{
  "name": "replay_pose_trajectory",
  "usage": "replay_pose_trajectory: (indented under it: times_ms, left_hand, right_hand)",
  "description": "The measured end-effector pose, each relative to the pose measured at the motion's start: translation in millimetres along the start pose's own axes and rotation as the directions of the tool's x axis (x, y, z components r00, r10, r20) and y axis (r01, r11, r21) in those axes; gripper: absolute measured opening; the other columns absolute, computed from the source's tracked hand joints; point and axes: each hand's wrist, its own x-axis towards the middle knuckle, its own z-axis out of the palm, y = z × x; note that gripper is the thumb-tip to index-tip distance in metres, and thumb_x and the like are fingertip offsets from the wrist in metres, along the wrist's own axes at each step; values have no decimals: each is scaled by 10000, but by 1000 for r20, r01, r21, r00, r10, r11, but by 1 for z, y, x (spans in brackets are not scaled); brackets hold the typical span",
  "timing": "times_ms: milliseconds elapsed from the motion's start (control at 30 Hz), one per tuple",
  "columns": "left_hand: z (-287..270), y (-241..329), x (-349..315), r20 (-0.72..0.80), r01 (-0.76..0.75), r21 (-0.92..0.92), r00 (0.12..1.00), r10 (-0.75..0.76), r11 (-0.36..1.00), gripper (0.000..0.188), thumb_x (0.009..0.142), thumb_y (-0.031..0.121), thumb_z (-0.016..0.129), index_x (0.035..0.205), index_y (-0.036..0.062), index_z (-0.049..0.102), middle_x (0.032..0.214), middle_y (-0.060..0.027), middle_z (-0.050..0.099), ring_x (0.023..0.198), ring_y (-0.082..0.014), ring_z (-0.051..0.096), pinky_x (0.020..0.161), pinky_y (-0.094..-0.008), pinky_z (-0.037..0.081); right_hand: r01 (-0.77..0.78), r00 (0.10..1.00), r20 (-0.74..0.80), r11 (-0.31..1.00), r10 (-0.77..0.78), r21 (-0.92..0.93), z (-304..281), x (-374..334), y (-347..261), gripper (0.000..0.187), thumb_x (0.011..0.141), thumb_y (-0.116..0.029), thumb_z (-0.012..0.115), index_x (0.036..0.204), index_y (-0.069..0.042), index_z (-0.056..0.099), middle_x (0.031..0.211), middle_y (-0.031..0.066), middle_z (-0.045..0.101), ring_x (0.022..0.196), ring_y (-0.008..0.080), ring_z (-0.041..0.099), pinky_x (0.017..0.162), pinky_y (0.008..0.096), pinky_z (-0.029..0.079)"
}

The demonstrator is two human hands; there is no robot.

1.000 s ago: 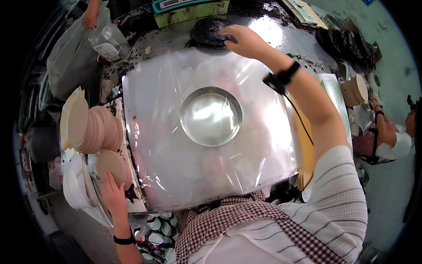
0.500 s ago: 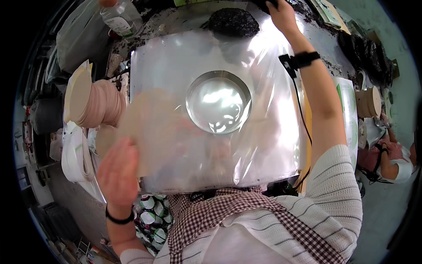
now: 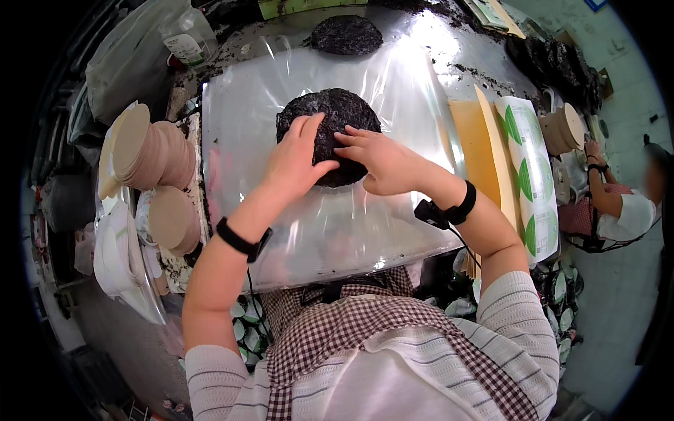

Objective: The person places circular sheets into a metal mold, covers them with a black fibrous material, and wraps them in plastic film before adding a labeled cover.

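Observation:
A round black crinkled cake [image 3: 347, 109], apparently dried seaweed, lies on the stack of clear plastic sheets [image 3: 302, 238] in front of me. My left hand [image 3: 296, 156] rests on its left side, fingers stretched and thumb apart. From the right, my right hand [image 3: 382, 160] touches the cake with its fingers spread. Both palms face down, and neither hand grasps anything. The metal ring seen earlier at this spot is hidden, except perhaps a pale sliver under the near edge. Farther back lies a second black cake [image 3: 346, 35].
Stacks of tan cardboard discs [image 3: 168, 158] stand at left, another spool-like stack [image 3: 562, 130] at right. Beside the sheets are yellow card [image 3: 477, 151] and green-and-white printed packaging [image 3: 528, 179]. More black cakes [image 3: 554, 67] sit back right. Another person [image 3: 618, 200] works at far right.
A black cake now covers the ring's place. My right hand came back from the far edge, my left moved in from the left; the tan disc blurred by it is gone from there.

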Motion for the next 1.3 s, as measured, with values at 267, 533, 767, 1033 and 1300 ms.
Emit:
replay_pose_trajectory:
  times_ms: [267, 533, 767, 1033, 1300]
  left_hand:
    - [30, -10, 52, 492, 187, 316, 806, -329, 930, 1337, 607, 354, 1020, 1638, 11, 240, 1427, -334, 457, 1099, -487, 688, 947, -480, 603]
    - [27, 4, 30, 494, 172, 244, 825, -275, 954, 1305, 583, 286, 1049, 1602, -24, 296, 1408, -338, 461, 1045, -433, 727, 901, -438, 635]
    - [12, -17, 13, 217, 193, -427, 970, -107, 883, 649, 898, 181, 839, 1464, 36, 556, 1235, -154, 626, 978, -269, 703, 854, -367, 583]
    - [-36, -10, 10, -328, -274, -325, 930, 163, 905, 443, 957, 52, 741, 1376, 38, 598, 1275, -134, 598, 1015, -248, 671, 912, -343, 570]
    - [23, -12, 15, 409, 50, 63, 910, -71, 997, 963, 732, 161, 945, 1542, 41, 438, 1460, -192, 483, 1356, -434, 524, 1135, -470, 496]
  right_hand:
    - [-236, 853, 387, 920, 350, -312, 20, 79, 17, 887, 688, -252, 929, 1436, 14, 534, 1329, 259, 605, 1187, 436, 630, 1012, 410, 581]
    - [-454, 891, -244, 717, 383, -529, -46, 189, 168, 848, 763, -176, 787, 1547, -89, 474, 1455, 227, 614, 1307, 473, 624, 1105, 490, 528]
    - [-284, 873, -450, 947, 190, -150, -95, 142, 162, 533, 949, 36, 538, 1460, -89, 625, 1340, 216, 701, 1222, 404, 682, 1029, 461, 564]
    - [59, 997, -36, 972, -68, -227, -2, -29, -16, 630, 895, -38, 621, 1514, -147, 593, 1638, 156, 495, 1535, 382, 434, 1296, 521, 329]
    - [-141, 973, 172, 987, 153, -80, 1, 25, -2, 504, 764, -96, 781, 1246, -1, 669, 1311, 177, 642, 1106, 327, 660, 928, 450, 565]
